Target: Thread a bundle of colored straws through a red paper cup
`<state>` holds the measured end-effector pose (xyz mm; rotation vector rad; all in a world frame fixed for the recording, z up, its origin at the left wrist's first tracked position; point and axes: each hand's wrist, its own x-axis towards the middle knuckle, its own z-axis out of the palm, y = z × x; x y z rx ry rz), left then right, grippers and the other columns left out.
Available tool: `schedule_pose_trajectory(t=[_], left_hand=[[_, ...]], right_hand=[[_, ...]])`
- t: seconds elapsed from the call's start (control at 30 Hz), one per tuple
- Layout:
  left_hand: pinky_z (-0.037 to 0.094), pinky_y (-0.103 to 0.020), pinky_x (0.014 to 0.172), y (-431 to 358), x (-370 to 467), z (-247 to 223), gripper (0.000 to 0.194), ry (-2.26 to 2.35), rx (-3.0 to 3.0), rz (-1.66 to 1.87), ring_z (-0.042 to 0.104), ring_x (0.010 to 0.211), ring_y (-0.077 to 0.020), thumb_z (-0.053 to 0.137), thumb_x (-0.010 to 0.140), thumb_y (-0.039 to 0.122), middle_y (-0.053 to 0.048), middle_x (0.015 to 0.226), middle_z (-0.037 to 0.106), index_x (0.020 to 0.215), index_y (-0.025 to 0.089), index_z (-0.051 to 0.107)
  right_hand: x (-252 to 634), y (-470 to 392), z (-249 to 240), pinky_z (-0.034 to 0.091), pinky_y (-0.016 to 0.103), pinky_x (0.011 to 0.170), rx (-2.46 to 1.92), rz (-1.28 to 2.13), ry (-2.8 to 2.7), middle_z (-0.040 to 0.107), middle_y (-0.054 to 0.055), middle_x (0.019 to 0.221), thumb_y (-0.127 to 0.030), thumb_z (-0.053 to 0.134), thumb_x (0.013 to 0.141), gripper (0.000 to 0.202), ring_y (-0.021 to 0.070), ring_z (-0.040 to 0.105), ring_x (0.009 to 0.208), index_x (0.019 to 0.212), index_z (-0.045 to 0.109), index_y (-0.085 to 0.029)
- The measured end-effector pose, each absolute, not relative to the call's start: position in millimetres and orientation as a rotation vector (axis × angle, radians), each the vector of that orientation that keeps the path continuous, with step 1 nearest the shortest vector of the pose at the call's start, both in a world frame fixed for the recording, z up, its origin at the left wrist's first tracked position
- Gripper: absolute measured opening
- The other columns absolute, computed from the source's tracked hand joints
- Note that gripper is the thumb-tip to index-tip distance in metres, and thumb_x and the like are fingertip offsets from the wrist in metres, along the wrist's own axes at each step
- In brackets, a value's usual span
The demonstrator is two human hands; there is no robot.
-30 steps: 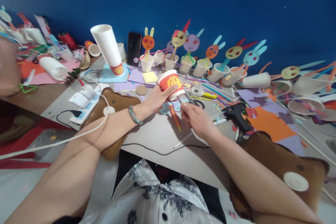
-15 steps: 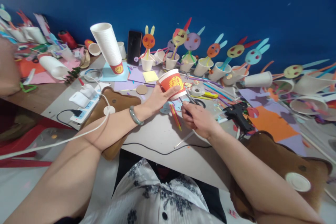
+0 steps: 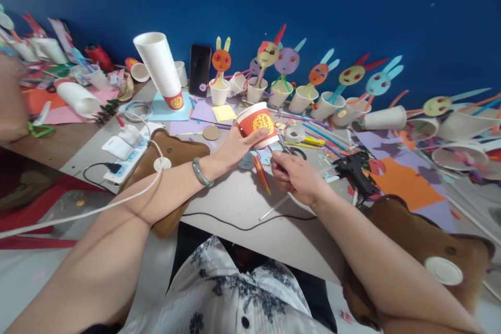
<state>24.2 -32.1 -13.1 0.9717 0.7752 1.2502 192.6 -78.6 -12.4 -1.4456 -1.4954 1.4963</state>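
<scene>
A red-and-white paper cup [image 3: 256, 124] with a yellow printed pattern is gripped in my left hand [image 3: 233, 147], tilted above the table with its mouth toward the upper left. My right hand [image 3: 295, 173] is closed around a slim dark tool [image 3: 280, 159] just below the cup. The tool's narrow tip points toward the cup's base; whether it touches, I cannot tell, and the fingers hide most of it. Under the hands lie red and yellow strips [image 3: 261, 173] and light blue paper discs [image 3: 246, 160].
A tall stack of paper cups [image 3: 158, 65] stands at back left, beside a phone [image 3: 200, 70]. Rabbit-faced cup figures [image 3: 305, 98] line the wall. A black glue gun [image 3: 358, 172] rests at right, a power strip [image 3: 131, 154] at left. Another person's arm [image 3: 13, 99] shows far left.
</scene>
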Motion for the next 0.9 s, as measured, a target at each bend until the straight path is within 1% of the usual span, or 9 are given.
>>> schedule_pose_trajectory(t=[0.07,0.13,0.2,0.3,0.43,0.53,0.63,0.77,0.9], left_hand=[[0.056,-0.031,0.08,-30,25,-16,0.045,0.749,0.93,1.243,0.065,0.079,-0.0161,0.091,0.07,0.046,-0.006,0.091,0.073,0.095,0.017,0.068],[0.057,-0.032,0.08,-27,25,-17,0.043,0.724,0.857,1.233,0.067,0.079,-0.0165,0.091,0.072,0.047,-0.006,0.091,0.074,0.094,0.016,0.069],[0.059,-0.032,0.081,-23,24,-17,0.041,0.738,0.774,1.229,0.069,0.079,-0.0168,0.089,0.075,0.047,-0.007,0.09,0.076,0.093,0.016,0.069],[0.061,-0.035,0.089,-16,22,-15,0.037,0.769,0.663,1.218,0.073,0.086,-0.0186,0.082,0.084,0.046,-0.007,0.09,0.077,0.099,0.015,0.07],[0.062,-0.039,0.096,-14,22,-12,0.033,0.746,0.593,1.2,0.076,0.091,-0.0199,0.077,0.09,0.044,-0.006,0.09,0.077,0.105,0.015,0.07],[0.062,-0.038,0.096,-16,22,-12,0.033,0.724,0.585,1.174,0.076,0.092,-0.0207,0.079,0.088,0.045,-0.006,0.089,0.078,0.102,0.016,0.071],[0.063,-0.037,0.093,-19,22,-12,0.034,0.707,0.61,1.148,0.076,0.088,-0.0203,0.08,0.087,0.046,-0.007,0.09,0.078,0.098,0.015,0.072],[0.062,-0.036,0.092,-20,23,-15,0.037,0.675,0.698,1.112,0.075,0.087,-0.0203,0.082,0.083,0.05,-0.009,0.092,0.079,0.093,0.015,0.073],[0.061,-0.036,0.092,-19,24,-22,0.043,0.613,0.739,1.114,0.075,0.084,-0.0198,0.086,0.078,0.052,-0.009,0.093,0.079,0.095,0.015,0.074]], right_hand=[[194,-79,-13,0.025,0.03,0.052,-1.49,1.12,-1.671,0.038,-0.005,0.054,-0.067,0.054,0.091,0.047,0.0135,0.032,0.051,0.072,0.042,-0.027],[196,-81,-13,0.029,0.032,0.058,-1.513,0.767,-1.811,0.047,-0.001,0.059,-0.059,0.056,0.093,0.041,0.016,0.042,0.057,0.073,0.045,-0.026],[197,-83,-13,0.031,0.032,0.061,-1.513,0.661,-1.868,0.049,-0.001,0.06,-0.055,0.053,0.096,0.037,0.0169,0.045,0.059,0.074,0.047,-0.025],[196,-86,-11,0.033,0.032,0.061,-1.493,0.729,-1.884,0.048,-0.002,0.059,-0.055,0.049,0.099,0.039,0.0162,0.045,0.058,0.074,0.047,-0.025],[194,-88,-11,0.034,0.03,0.059,-1.449,0.84,-1.833,0.049,-0.002,0.058,-0.065,0.045,0.101,0.048,0.015,0.045,0.057,0.076,0.048,-0.024],[195,-88,-14,0.032,0.029,0.054,-1.409,0.959,-1.756,0.044,-0.004,0.056,-0.074,0.045,0.098,0.056,0.0129,0.041,0.054,0.072,0.044,-0.025],[195,-86,-16,0.029,0.027,0.049,-1.375,1.075,-1.678,0.041,-0.005,0.055,-0.081,0.048,0.093,0.061,0.0107,0.037,0.05,0.071,0.043,-0.025],[192,-85,-18,0.023,0.025,0.044,-1.321,1.238,-1.539,0.036,-0.007,0.053,-0.085,0.055,0.086,0.065,0.0082,0.028,0.046,0.068,0.042,-0.025],[187,-87,-16,0.017,0.023,0.04,-1.268,1.43,-1.36,0.031,-0.009,0.051,-0.085,0.066,0.078,0.066,0.0065,0.021,0.044,0.068,0.042,-0.025]])
